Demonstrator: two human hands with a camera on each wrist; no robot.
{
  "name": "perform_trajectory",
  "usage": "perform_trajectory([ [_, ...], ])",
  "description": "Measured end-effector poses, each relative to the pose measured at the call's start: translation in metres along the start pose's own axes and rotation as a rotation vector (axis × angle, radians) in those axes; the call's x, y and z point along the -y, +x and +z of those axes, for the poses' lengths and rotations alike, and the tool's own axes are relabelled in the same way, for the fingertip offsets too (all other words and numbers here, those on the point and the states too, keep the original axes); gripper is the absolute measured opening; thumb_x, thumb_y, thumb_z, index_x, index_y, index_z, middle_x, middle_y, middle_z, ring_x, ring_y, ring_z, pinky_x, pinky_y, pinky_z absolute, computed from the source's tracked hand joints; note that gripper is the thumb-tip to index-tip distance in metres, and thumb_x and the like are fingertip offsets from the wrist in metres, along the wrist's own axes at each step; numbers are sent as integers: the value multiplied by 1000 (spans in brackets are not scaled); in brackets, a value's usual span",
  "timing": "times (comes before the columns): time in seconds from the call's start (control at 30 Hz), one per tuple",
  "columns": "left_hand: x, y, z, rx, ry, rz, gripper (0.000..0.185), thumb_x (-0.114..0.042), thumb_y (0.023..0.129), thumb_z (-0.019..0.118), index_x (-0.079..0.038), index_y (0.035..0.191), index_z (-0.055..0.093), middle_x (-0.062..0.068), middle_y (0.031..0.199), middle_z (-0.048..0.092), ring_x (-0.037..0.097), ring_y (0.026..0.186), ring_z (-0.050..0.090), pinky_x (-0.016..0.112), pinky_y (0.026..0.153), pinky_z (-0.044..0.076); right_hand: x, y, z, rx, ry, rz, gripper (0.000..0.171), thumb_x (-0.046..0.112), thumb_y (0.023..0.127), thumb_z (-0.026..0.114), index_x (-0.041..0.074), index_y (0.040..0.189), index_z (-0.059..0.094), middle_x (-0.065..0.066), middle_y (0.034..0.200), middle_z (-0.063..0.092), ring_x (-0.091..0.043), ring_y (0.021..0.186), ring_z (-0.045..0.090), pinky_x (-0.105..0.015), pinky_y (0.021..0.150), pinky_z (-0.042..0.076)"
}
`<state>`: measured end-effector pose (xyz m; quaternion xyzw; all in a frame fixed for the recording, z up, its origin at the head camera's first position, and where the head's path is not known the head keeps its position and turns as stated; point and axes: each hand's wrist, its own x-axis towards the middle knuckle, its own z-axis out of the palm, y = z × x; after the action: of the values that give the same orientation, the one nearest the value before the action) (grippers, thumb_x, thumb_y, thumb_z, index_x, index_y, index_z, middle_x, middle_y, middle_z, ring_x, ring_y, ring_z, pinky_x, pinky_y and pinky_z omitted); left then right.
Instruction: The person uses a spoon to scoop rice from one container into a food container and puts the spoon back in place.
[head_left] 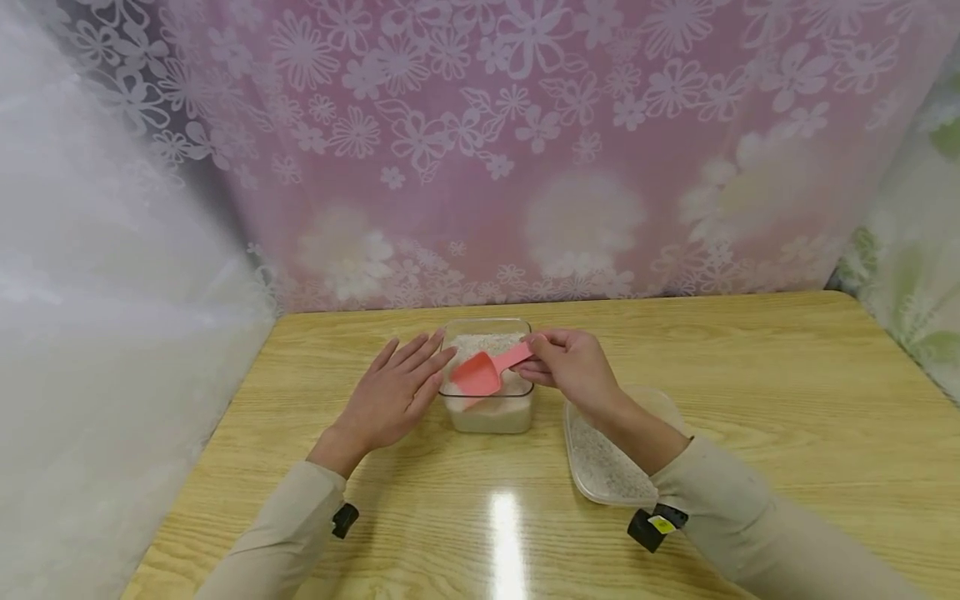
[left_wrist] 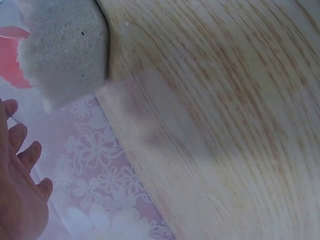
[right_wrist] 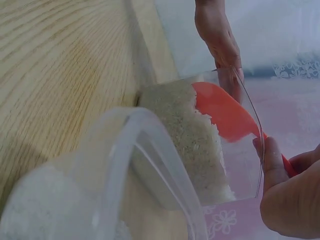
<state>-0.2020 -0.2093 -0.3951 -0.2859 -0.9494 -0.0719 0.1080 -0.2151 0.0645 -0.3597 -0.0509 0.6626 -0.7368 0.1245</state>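
My right hand pinches the handle of a pink scoop between thumb and fingers. The scoop's bowl is inside a clear glass container of white rice. In the right wrist view, the scoop has its edge at the rice surface, which is uneven. My left hand lies with fingers extended along the container's left side, fingertips right at the rim. The left wrist view shows the left hand only in part, with the scoop beyond it.
A second clear plastic container, also holding rice, stands on the wooden table under my right forearm. Its rim is close in the right wrist view. A pink flowered curtain hangs behind the table's far edge.
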Motion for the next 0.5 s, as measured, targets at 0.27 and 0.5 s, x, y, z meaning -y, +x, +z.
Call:
perform_trajectory([
  [0.27, 1, 0, 1, -2, -5, -1, 49, -41, 105, 25, -24, 150, 33, 0, 156, 22, 19, 143, 18, 44, 116, 6, -2, 1, 3, -15, 35, 47, 36, 11, 102, 48, -14, 128, 52, -24, 104, 66, -17, 82, 70, -29, 78, 55],
  [0.5, 0, 0, 1, -3, 0, -1, 48, -41, 105, 25, -25, 151, 33, -1, 156, 23, 19, 143, 18, 43, 116, 6, -2, -1, 1, -8, 98, 63, 37, 11, 103, 46, -14, 130, 48, -23, 102, 66, -18, 84, 70, -28, 80, 54],
])
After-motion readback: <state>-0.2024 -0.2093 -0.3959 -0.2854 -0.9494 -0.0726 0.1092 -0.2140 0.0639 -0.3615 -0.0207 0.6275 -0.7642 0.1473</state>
